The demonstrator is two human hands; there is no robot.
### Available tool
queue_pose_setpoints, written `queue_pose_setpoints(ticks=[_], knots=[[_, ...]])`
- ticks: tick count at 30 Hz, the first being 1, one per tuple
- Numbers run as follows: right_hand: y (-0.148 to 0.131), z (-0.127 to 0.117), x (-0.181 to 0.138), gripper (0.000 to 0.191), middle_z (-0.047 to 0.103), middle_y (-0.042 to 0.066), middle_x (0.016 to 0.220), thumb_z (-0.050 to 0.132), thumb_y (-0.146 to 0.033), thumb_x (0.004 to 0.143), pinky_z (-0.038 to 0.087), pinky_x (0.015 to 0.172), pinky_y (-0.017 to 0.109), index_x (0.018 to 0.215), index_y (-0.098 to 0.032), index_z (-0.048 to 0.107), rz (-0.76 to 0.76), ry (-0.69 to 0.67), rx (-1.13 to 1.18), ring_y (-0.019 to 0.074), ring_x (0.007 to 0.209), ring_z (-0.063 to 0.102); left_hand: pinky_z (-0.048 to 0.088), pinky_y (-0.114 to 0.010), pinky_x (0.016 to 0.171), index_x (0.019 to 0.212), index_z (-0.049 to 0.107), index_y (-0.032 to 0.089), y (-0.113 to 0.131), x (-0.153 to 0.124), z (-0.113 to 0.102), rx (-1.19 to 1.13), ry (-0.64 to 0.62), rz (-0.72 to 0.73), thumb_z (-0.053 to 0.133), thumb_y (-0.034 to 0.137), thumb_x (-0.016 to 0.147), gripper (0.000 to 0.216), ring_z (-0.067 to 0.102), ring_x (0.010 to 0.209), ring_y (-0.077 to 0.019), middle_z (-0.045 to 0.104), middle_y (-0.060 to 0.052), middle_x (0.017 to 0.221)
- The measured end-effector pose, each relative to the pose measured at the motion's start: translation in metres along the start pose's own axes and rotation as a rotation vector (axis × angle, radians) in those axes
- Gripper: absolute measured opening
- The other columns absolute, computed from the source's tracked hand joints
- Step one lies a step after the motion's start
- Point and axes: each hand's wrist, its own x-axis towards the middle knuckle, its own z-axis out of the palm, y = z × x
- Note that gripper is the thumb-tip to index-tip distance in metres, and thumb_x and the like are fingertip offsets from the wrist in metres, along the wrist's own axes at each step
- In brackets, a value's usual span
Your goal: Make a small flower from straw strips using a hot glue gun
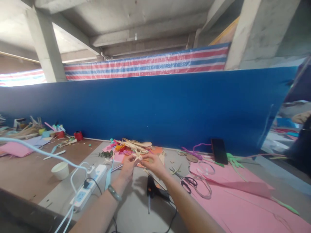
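Both of my hands meet over the table, pinching a small pale straw-coloured craft piece [137, 158] with strips sticking out of it. My left hand [128, 167] grips it from the left; a bracelet circles that wrist. My right hand [155, 164] holds it from the other side, fingers bent and closed. The fingertips partly hide the piece, so its exact shape is unclear. Just below my right hand lies a black glue gun [156, 191] with its cord. Behind the hands is a pile of pale strips [138, 144] beside coloured pompoms and pipe cleaners [118, 147].
A white power strip [89, 187] with cables lies at left, near a paper cup [60, 171]. Scissors [186, 183], pink paper sheets [233, 202] and a phone [219, 151] are at right. A blue partition [150, 110] stands behind the table.
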Motion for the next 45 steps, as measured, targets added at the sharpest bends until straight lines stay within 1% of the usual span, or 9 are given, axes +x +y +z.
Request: queue_pose_setpoints(ticks=[4, 7, 13, 17, 24, 28, 33, 39, 45], knots=[[-0.002, 0.003, 0.0, 0.019, 0.073, 0.005, 0.073, 0.074, -0.037, 0.071, 0.049, 0.072, 0.033, 0.071, -0.018, 0.075, -0.029, -0.016, 0.0, 0.0229, 0.074, 0.067, 0.041, -0.026, 0.06, 0.064, 0.064, 0.015, 0.006, -0.004, 0.004, 0.015, -0.034, 0.021, 0.079, 0.042, 0.061, 0.031, 0.051, 0.061, -0.0138, 0.06, 0.0, 0.061], [-0.001, 0.001, 0.001, 0.021, 0.073, 0.005, 0.074, 0.071, -0.039, 0.074, 0.048, 0.074, 0.032, 0.071, -0.018, 0.074, -0.035, -0.02, -0.008, 0.0227, 0.076, 0.066, 0.043, -0.027, 0.064, 0.062, 0.063, 0.016, 0.006, -0.005, 0.007, 0.021, -0.037, 0.028, 0.078, 0.043, 0.062, 0.031, 0.054, 0.064, -0.0151, 0.061, -0.001, 0.062], [0.002, -0.001, 0.001, 0.029, 0.068, 0.002, 0.063, 0.069, -0.043, 0.076, 0.045, 0.066, 0.029, 0.062, -0.017, 0.07, -0.015, -0.017, -0.048, 0.0193, 0.065, 0.062, 0.045, -0.029, 0.07, 0.073, 0.067, 0.016, -0.009, -0.004, 0.01, 0.037, -0.003, 0.08, 0.076, 0.044, 0.066, 0.03, 0.056, 0.067, -0.0162, 0.064, -0.001, 0.069], [0.006, 0.0, 0.001, 0.031, 0.066, 0.002, 0.06, 0.07, -0.045, 0.074, 0.043, 0.062, 0.027, 0.061, -0.016, 0.069, -0.009, -0.017, -0.064, 0.0183, 0.063, 0.06, 0.045, -0.029, 0.069, 0.073, 0.068, 0.017, -0.018, -0.002, 0.008, 0.08, 0.04, 0.141, 0.073, 0.046, 0.069, 0.029, 0.056, 0.067, -0.0169, 0.064, -0.001, 0.069], [0.007, 0.0, 0.0, 0.03, 0.068, 0.002, 0.062, 0.067, -0.045, 0.076, 0.044, 0.064, 0.028, 0.062, -0.019, 0.069, -0.03, 0.015, -0.084, 0.0185, 0.062, 0.06, 0.044, -0.028, 0.07, 0.074, 0.069, 0.017, -0.022, 0.0, 0.006, 0.166, 0.032, 0.218, 0.07, 0.04, 0.075, 0.022, 0.055, 0.072, -0.0184, 0.063, -0.002, 0.072], [0.005, -0.001, -0.001, 0.028, 0.069, 0.004, 0.067, 0.068, -0.045, 0.075, 0.042, 0.072, 0.032, 0.062, -0.021, 0.069, -0.076, 0.103, -0.125, 0.0211, 0.07, 0.06, 0.042, -0.027, 0.071, 0.07, 0.069, 0.019, -0.018, 0.0, 0.004, 0.209, 0.005, 0.272, 0.069, 0.033, 0.078, 0.016, 0.053, 0.075, -0.0182, 0.061, -0.002, 0.074], [-0.002, -0.002, -0.004, 0.024, 0.07, 0.004, 0.072, 0.064, -0.042, 0.083, 0.039, 0.081, 0.037, 0.068, -0.023, 0.069, -0.253, 0.145, -0.23, 0.0215, 0.075, 0.059, 0.043, -0.028, 0.069, 0.075, 0.072, 0.02, -0.013, 0.0, 0.002, 0.292, -0.03, 0.413, 0.066, 0.03, 0.08, 0.013, 0.055, 0.079, -0.0207, 0.062, -0.005, 0.08], [0.001, 0.0, -0.005, 0.021, 0.069, 0.004, 0.071, 0.063, -0.035, 0.084, 0.038, 0.08, 0.038, 0.067, -0.023, 0.066, -0.324, 0.135, -0.286, 0.0207, 0.072, 0.058, 0.043, -0.028, 0.067, 0.071, 0.071, 0.02, -0.016, 0.0, 0.003, 0.287, -0.041, 0.41, 0.064, 0.03, 0.081, 0.016, 0.055, 0.076, -0.0206, 0.062, -0.005, 0.077], [0.009, 0.003, -0.006, 0.02, 0.067, 0.003, 0.068, 0.063, -0.031, 0.083, 0.037, 0.075, 0.036, 0.066, -0.022, 0.064, -0.319, 0.132, -0.278, 0.02, 0.07, 0.057, 0.044, -0.029, 0.069, 0.074, 0.071, 0.02, -0.02, 0.001, 0.004, 0.267, -0.045, 0.387, 0.064, 0.029, 0.082, 0.014, 0.057, 0.076, -0.0206, 0.062, -0.005, 0.078]])
